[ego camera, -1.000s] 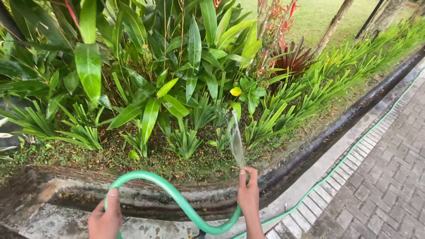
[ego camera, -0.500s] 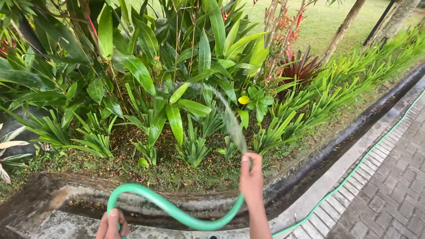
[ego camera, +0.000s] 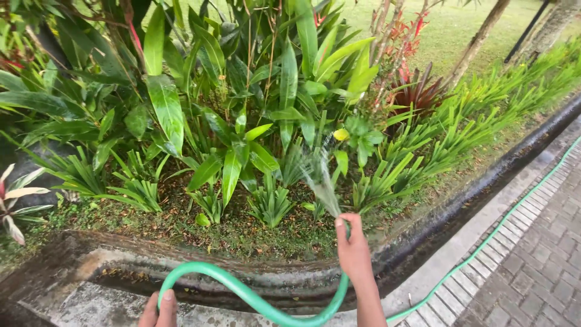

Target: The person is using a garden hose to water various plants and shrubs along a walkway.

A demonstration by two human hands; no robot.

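The right hand (ego camera: 354,248) is closed around the end of a green hose (ego camera: 254,297), its thumb pressed over the mouth so that the water (ego camera: 319,175) fans out in a thin spray toward the plants (ego camera: 242,121) in the bed. The left hand (ego camera: 158,310), low at the frame's edge, is curled around the hose further back, though only part of it shows.

Between the two hands the hose arches up and sags into a loop above the wet concrete gutter (ego camera: 121,272); beyond the right hand it trails away along the brick path (ego camera: 532,254) on the right.

The hose looks soft and springy: it bends easily but wants to hold its curve, so it likely pushes back a little when turned. Filled with water it probably feels heavier than it looks, and its wet surface may be slippery. The sound holds seem to be the ones shown: a firm wrap just behind the mouth for aiming, and a looser grip further back to carry the slack and keep the loop from kinking.
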